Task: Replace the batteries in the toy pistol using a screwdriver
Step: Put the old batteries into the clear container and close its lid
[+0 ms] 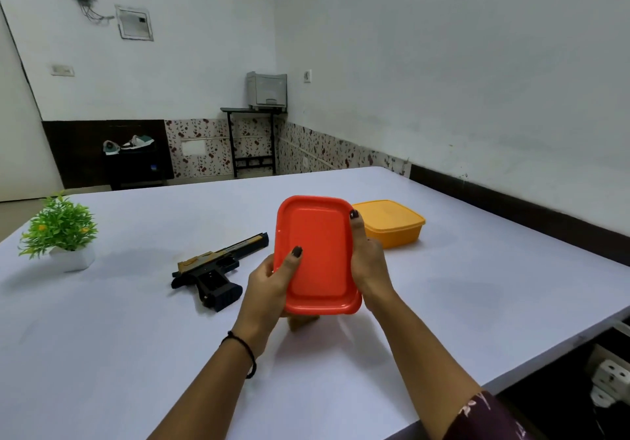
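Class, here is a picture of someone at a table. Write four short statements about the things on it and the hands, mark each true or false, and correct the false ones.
1. The left hand and right hand together hold the red rectangular plastic box. True.
2. The black-and-gold toy pistol is gripped in the left hand. False: it lies untouched on the white table, left of the hands.
3. The yellow plastic box stands on the table beyond the red box. True.
4. The small green plant in a white pot has tipped over. False: it stands upright near the table's left edge.
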